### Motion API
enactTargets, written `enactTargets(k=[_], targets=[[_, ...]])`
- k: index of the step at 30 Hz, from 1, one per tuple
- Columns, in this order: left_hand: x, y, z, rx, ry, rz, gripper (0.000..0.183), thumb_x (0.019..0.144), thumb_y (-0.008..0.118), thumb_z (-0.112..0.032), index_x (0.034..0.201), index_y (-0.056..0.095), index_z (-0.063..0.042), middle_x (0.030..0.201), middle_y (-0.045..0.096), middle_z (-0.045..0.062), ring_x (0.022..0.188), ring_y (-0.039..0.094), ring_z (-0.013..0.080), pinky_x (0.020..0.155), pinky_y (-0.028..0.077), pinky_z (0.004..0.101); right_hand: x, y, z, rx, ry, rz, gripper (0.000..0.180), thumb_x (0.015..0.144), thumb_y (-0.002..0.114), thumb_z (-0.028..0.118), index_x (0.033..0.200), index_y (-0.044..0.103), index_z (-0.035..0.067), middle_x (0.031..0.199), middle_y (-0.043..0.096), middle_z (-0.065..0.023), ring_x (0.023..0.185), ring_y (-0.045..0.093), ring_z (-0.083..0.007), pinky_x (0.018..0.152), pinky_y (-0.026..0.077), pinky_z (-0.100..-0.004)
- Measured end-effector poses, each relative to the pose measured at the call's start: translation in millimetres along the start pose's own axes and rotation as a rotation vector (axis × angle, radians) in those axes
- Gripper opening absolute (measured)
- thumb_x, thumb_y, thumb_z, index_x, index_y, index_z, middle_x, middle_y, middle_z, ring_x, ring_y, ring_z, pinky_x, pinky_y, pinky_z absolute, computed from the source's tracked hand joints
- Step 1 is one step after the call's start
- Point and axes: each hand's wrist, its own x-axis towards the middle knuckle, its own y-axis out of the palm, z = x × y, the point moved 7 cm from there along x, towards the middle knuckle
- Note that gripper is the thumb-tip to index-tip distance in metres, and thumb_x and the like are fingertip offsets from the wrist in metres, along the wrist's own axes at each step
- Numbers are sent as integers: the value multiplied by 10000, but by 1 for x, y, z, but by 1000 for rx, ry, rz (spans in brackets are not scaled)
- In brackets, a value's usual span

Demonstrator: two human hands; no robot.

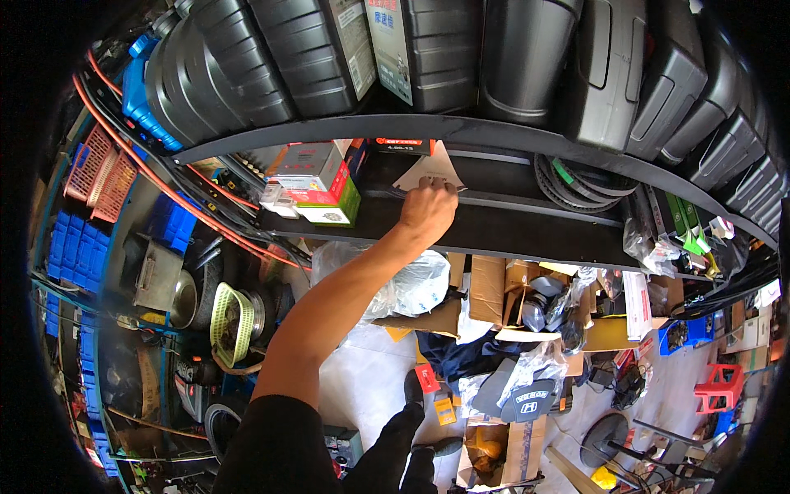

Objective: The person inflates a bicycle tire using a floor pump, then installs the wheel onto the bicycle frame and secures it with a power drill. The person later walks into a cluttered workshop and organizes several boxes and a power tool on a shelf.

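My left hand [430,207] reaches up to a black metal shelf [524,228] with its fingers curled over a pale paper or thin card piece [430,168] bearing print. That piece flares out on both sides of the knuckles, and the thumb is hidden. Left of the hand stand stacked small cartons: a grey one [308,165] on top and a green-and-white one [330,210] at the bottom. Behind the paper sits a black-and-orange CST box [402,147]. Coiled black ribbed rubber belts [574,182] lie farther right. My right hand is out of view.
Black plastic jugs [524,62] crowd the shelf above. Underneath are clear plastic bags [419,284] and open cardboard boxes [487,290]. Orange hoses [166,191] run down the left, near a green basket [231,324]. A red stool [719,389] stands at right.
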Motion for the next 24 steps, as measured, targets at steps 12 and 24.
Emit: enactTargets(k=[12,24], targets=[[34,4,-24,-146,141,-210,305,935,608,-95,1200,756,-68,1215,731,191,1192,679,388,1041,548,504,-13,3,-16,0,18,-78,451,923,709,276,1312,706,49,1016,809,-154,979,782,-285,915,605,-402],[20,49,3,-55,59,258,420,999,551,-67,1413,564,4,1432,608,237,1371,543,435,1170,414,522,9,26,-59,-181,10,-179,503,877,718,440,1283,768,148,1233,760,-244,1156,739,-382,1039,577,-471]])
